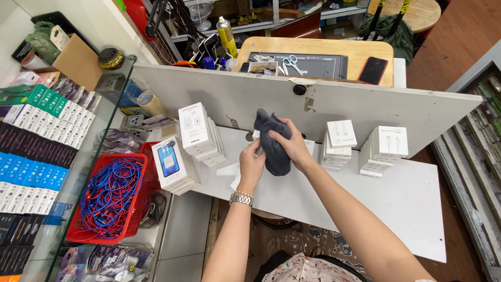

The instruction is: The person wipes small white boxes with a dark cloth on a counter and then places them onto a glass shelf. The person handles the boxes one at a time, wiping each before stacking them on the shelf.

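Dark grey cloth (pixel 273 143), crumpled and soft, is held above the white desk (pixel 396 203), between box stacks. Right hand (pixel 292 143) grip is closed over cloth top; left hand (pixel 251 164) grip pinches a small white box beside cloth, wrist bent up.

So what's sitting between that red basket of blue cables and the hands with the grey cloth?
In the head view, two stacks of white boxes: one beside the red basket, another nearer the grey cloth.

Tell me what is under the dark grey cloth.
The right hand presses the dark grey cloth over a white box; only a corner shows by the left hand. The rest of the box is covered.
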